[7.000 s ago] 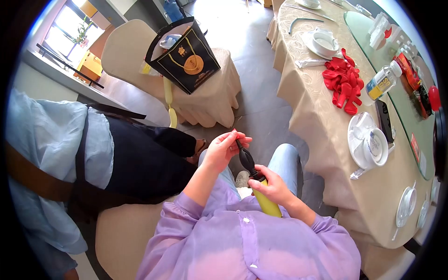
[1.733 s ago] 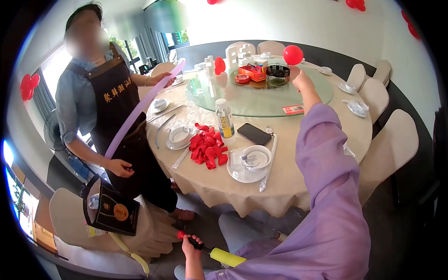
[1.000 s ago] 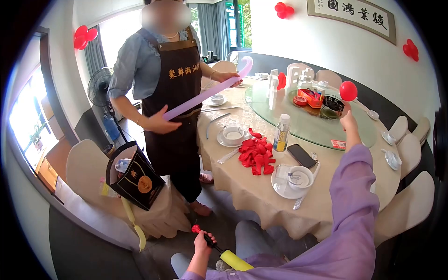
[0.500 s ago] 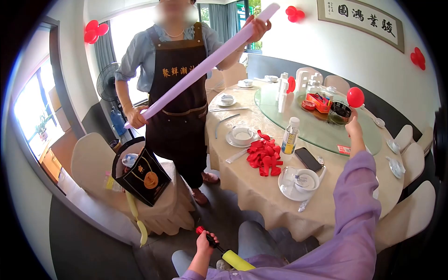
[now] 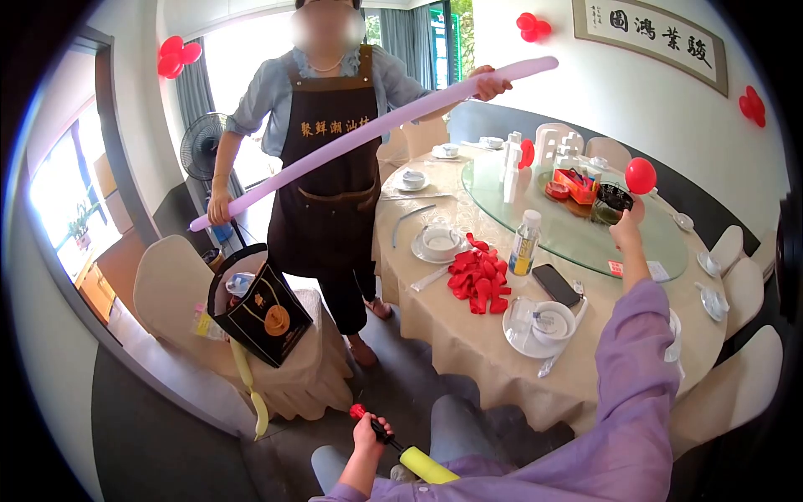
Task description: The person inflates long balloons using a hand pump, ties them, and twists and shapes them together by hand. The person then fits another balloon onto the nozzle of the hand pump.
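Observation:
Low in the view, my left hand (image 5: 368,432) is wrapped round the black nozzle end of a yellow hand pump (image 5: 428,465), with a small piece of red balloon (image 5: 357,411) at its tip. My right hand (image 5: 625,230) is stretched out over the glass turntable (image 5: 577,248), at the lower edge of an inflated red balloon (image 5: 641,176); its fingers look closed, and what they hold is too small to make out. Between my arms, a pile of flat red balloons (image 5: 479,280) lies on the table beside a bottle (image 5: 524,243) and a black phone (image 5: 556,284).
A person in a dark apron (image 5: 335,180) stands at the left, holding a long purple balloon (image 5: 360,140) in both hands. A black bag (image 5: 261,309) sits on a covered chair (image 5: 171,276). Wrapped bowls (image 5: 549,323) stand round the table (image 5: 452,335).
The other person's purple balloon has been stretched out and lowered toward level. Earlier both my hands were at the pump; my right arm has since reached out over the table.

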The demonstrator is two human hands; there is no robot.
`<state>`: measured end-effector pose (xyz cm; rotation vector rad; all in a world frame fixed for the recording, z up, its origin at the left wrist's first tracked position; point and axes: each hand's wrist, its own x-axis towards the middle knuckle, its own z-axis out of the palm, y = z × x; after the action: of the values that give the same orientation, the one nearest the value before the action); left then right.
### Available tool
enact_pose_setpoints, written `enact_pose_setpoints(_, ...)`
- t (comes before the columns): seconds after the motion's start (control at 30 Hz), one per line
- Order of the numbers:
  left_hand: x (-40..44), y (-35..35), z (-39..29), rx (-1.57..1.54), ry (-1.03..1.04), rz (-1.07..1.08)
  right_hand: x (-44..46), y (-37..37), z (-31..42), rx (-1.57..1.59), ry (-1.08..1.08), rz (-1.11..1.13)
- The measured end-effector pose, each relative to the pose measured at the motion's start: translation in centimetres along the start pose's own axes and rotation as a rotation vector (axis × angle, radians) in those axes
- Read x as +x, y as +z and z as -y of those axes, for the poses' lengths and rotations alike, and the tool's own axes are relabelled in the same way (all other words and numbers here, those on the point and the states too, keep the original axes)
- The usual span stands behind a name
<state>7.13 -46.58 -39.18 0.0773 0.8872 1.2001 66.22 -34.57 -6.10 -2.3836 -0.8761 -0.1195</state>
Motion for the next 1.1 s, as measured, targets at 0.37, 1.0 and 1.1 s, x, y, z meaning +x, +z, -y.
enact_pose_setpoints(0.37,-0.3,-0.6,0.0,0.010,-0.016,-0.033,-4.2,3.1,0.2,0.180,-0.226,0.100)
enact_pose_setpoints(1.0,-1.1,-6.6,1.9,-0.175,-0.100,-0.227,-39.3,5.8,0.9,0.474,-0.761,0.693)
enact_pose_setpoints(1.1,-1.0,-5.7,1.1,-0.133,-0.085,-0.164,-32.0,4.1,1.2,0.463,-0.372,0.416)
